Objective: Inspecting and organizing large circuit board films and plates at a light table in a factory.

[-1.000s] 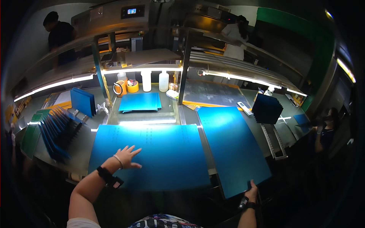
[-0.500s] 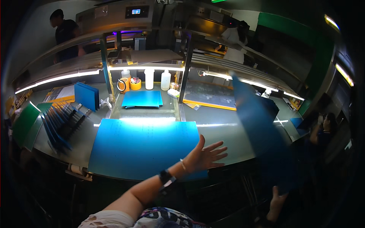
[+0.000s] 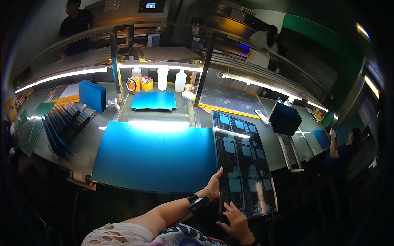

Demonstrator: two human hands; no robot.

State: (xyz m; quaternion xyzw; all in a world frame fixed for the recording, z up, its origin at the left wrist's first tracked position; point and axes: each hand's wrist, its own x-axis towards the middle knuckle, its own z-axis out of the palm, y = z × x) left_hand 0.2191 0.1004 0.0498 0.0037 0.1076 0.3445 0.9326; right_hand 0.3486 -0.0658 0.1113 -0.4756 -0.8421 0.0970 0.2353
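A glossy dark panel [image 3: 246, 164] with a printed pattern of lighter rectangles slants across the bench's front edge, its near end jutting past it. My left hand [image 3: 214, 182] grips its left edge, thumb on top and fingers mostly hidden beneath. Over the panel's near left corner is my right hand [image 3: 237, 223], fingers apart; whether it touches the surface I cannot tell. Directly left of the panel, a large blue sheet [image 3: 154, 160] lies flat on the bench.
Blue panels stand in a rack [image 3: 61, 127] at left; dark panels [image 3: 285, 119] stand in another at right. Smaller blue sheets [image 3: 154, 100] lie below bottles [image 3: 163, 78] and tape rolls [image 3: 146, 83]. A white remote-like device [image 3: 262, 117] rests behind the patterned panel. Other people work beyond.
The blurred bluish sheet raised at my right no longer stands there; the patterned panel now lies low beside the blue sheet. My left hand went from spread to gripping; my right moved left.
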